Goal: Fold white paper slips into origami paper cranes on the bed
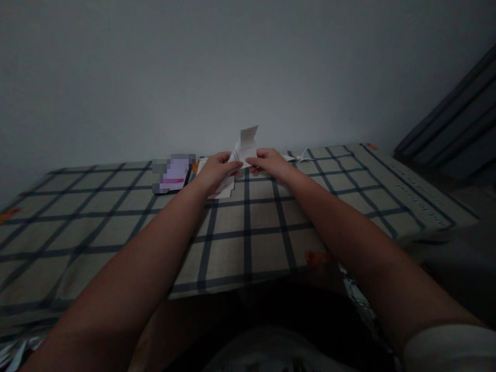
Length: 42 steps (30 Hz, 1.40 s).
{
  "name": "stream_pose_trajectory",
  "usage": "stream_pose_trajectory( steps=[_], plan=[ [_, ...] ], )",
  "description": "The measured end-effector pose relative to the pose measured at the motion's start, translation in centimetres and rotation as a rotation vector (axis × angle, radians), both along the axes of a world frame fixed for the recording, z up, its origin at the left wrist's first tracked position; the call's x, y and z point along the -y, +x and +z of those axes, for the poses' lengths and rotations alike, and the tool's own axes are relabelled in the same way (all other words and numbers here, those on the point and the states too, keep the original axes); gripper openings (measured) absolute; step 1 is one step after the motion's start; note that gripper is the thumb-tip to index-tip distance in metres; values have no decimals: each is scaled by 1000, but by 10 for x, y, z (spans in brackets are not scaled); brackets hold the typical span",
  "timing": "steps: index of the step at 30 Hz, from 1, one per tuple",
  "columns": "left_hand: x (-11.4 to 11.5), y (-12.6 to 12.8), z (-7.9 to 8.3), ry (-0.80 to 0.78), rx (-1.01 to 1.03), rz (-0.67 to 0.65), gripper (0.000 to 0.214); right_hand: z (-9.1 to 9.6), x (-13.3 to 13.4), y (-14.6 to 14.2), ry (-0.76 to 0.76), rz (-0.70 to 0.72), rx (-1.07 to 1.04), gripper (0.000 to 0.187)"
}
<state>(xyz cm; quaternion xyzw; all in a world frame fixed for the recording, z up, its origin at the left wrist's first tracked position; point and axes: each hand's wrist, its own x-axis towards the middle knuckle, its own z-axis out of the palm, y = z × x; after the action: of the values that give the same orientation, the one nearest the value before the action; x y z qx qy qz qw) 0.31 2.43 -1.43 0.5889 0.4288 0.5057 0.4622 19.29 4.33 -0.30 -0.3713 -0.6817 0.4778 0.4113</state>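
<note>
A creased sheet of white paper (249, 150) is held up between my two hands above the far part of the table. My left hand (218, 169) pinches its left side between thumb and fingers. On the right side, my right hand (270, 161) grips the same paper. One flap of it stands up above the fingers, with faint marks too small to read. Beneath my left hand lie more white papers (222, 194), partly covered by the hand and wrist.
A tablet or large phone (174, 174) with a lit, blurred screen lies left of the papers. White folded paper pieces (301, 156) lie to the right. A checked cloth (267, 212) covers the table, which meets a plain wall (248, 72). A dark curtain (453, 103) hangs at right.
</note>
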Motion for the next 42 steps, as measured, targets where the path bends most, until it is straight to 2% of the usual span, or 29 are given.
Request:
stream_pose_trajectory(
  steps=[9, 17, 22, 27, 33, 42],
  plan=[
    [1, 0, 2, -32, -26, -60, 43, 2, 2, -1, -21, -22, -17, 4],
    [-1, 2, 1, -25, -21, -43, 42, 1, 0, -1, -16, -6, -11, 3],
    [2, 4, 3, -14, -61, -1, 55, 2, 2, -1, -11, 3, 41, 9],
    [2, 4, 1, -2, -17, -43, 68, 1, 3, -2, -13, -19, 50, 7],
    [0, 4, -1, 17, 7, -29, 65, 2, 4, -2, -18, -3, 20, 3],
    [-1, 2, -1, -15, 21, -20, 69, -3, -1, 1, -46, 49, -2, 12]
  ],
)
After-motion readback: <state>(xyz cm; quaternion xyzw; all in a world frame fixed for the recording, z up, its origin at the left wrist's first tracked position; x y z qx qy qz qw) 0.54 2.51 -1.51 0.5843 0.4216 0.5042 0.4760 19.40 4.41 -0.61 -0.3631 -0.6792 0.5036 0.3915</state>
